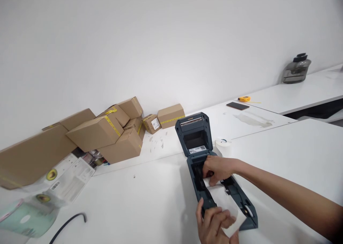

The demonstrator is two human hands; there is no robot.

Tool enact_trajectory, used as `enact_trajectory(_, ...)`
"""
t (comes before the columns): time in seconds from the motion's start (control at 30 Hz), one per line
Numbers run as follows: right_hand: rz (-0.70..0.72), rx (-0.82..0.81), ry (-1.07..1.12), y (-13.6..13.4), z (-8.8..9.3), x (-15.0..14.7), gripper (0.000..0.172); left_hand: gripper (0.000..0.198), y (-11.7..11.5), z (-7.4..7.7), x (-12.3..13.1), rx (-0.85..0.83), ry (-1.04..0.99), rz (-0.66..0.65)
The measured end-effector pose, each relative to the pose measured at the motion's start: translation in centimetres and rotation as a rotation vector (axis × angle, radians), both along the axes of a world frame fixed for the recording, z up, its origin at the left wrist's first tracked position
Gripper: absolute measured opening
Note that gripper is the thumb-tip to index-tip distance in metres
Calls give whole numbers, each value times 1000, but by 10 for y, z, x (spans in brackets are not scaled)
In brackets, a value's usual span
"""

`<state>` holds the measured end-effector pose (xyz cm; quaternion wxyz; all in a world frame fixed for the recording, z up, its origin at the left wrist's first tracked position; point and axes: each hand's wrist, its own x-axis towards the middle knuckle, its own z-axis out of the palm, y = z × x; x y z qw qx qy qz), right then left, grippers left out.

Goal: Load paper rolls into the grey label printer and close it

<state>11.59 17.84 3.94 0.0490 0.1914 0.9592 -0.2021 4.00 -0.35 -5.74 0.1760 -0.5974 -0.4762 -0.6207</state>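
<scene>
A dark label printer (193,181) lies on the white table with its lid (197,135) raised. A strip of white label paper (223,197) runs from inside the printer's compartment out over its front end. My right hand (218,169) reaches into the compartment, its bent fingers and thumb closed on the paper at the inner end; the fingertips are partly hidden. At the printer's front, my left hand (215,224) has its fingers curled around the loose end of the strip. Beside the lid's hinge, on the right, a white paper roll (223,147) stands on the table.
Several cardboard boxes (107,129) are heaped at the left against the wall. Blurred plastic packets (40,215) and a black cable (66,220) lie front left. Farther back are a phone (237,106), a yellow tape measure (244,99) and a grey bottle (297,70).
</scene>
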Motion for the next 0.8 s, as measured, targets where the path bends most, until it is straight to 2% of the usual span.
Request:
enact_trajectory(0.13,9,-5,-13,1,1,0,24,26,-1,0,3,-15,-28,-29)
enact_trajectory(0.27,-3,-11,-29,2,0,0,28,23,-1,8,6,-79,-35,-79)
enact_trajectory(0.37,-3,-14,-34,3,-1,-1,26,21,0,12,6,-86,-29,-58)
enact_trajectory(0.47,-4,-14,-33,4,-1,-1,23,21,-1,10,6,-72,-26,-33)
enact_trajectory(0.63,-11,-14,-27,3,-1,0,28,24,-2,2,4,-29,-16,-15)
enact_trajectory(0.8,-3,-16,-15,1,-1,2,29,23,-5,2,-3,-64,7,-20)
